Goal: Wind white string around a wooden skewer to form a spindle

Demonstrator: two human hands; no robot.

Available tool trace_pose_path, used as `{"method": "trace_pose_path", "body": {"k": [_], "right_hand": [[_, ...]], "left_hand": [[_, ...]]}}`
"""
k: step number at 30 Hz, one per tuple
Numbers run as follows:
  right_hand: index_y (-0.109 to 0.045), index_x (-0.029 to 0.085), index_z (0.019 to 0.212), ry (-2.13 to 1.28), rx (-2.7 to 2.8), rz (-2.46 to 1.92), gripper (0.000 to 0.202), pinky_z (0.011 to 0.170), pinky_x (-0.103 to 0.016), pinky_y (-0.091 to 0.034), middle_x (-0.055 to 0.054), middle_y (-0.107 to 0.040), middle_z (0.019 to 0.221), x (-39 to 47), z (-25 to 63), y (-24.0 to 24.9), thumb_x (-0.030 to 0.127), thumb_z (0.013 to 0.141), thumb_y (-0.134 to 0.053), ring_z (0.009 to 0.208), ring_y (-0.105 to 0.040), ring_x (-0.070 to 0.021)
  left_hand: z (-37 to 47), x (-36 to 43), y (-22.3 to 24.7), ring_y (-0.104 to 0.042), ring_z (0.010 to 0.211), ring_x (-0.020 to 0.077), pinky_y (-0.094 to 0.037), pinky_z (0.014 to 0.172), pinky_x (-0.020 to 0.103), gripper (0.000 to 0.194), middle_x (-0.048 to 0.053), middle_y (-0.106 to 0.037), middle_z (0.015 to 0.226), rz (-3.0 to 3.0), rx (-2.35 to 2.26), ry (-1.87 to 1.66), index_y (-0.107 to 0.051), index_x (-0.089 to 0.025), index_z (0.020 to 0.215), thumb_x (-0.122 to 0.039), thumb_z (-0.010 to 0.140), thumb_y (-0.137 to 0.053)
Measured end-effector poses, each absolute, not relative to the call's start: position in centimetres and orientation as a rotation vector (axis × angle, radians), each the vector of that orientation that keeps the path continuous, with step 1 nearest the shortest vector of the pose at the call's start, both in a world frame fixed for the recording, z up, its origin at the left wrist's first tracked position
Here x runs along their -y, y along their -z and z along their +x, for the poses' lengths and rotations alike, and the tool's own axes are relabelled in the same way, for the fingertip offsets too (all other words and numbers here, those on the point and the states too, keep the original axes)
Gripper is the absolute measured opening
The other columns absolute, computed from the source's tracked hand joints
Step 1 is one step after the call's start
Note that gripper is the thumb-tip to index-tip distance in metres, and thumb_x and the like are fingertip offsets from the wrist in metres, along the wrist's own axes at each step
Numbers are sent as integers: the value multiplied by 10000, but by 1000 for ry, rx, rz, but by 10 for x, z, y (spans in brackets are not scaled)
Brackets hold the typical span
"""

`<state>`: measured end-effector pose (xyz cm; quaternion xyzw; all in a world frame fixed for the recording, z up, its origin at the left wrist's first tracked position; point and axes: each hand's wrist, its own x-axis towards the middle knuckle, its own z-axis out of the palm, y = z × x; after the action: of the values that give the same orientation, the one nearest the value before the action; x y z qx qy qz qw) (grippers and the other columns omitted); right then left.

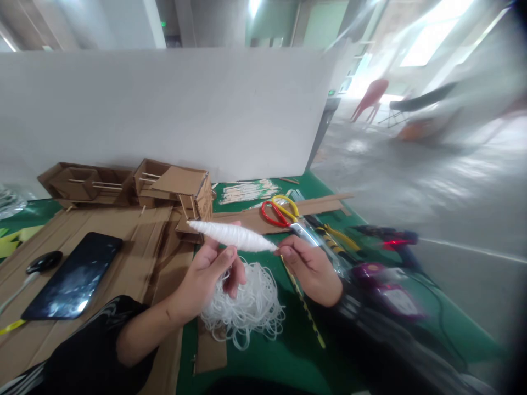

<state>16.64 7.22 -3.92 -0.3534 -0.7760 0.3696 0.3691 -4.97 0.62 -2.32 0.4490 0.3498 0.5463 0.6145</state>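
Observation:
A white spindle-shaped bundle of wound cord (236, 235), thick in the middle and tapered at both ends, is held up across the view. My left hand (212, 269) grips it from below, thumb near the middle and some fingers behind it. At the right tip, the thumb and fingers of my right hand (308, 269) pinch the narrow end. Beneath the hands, a loose tangled heap of white cord (255, 307) lies on the green table (263, 367). A yellow-and-black striped stick (304, 307) lies below my right hand.
Left are a phone (74, 277), a black mouse-like object (44, 262) and cardboard sheets (135, 263). Cardboard boxes (168, 186) stand at the back against a white panel (173, 109). Scissors (284, 211), thin sticks (249, 191), pliers (343, 241) and a glue gun (399, 241) lie right.

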Motion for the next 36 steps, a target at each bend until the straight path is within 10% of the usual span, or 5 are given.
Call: {"method": "trace_pose_path", "body": {"k": [36], "right_hand": [[-559,181,1007,-619,2032,-871,119,602,-240,-483,-38,-649,809,-72,165,44,256,935,-501,668,-609,-146]], "left_hand": [[-49,-7,28,-554,496,84,-434,468,181,574,-8,-646,691,965,-768,-1276,-227,-231,1472,-268,966,-495]]}}
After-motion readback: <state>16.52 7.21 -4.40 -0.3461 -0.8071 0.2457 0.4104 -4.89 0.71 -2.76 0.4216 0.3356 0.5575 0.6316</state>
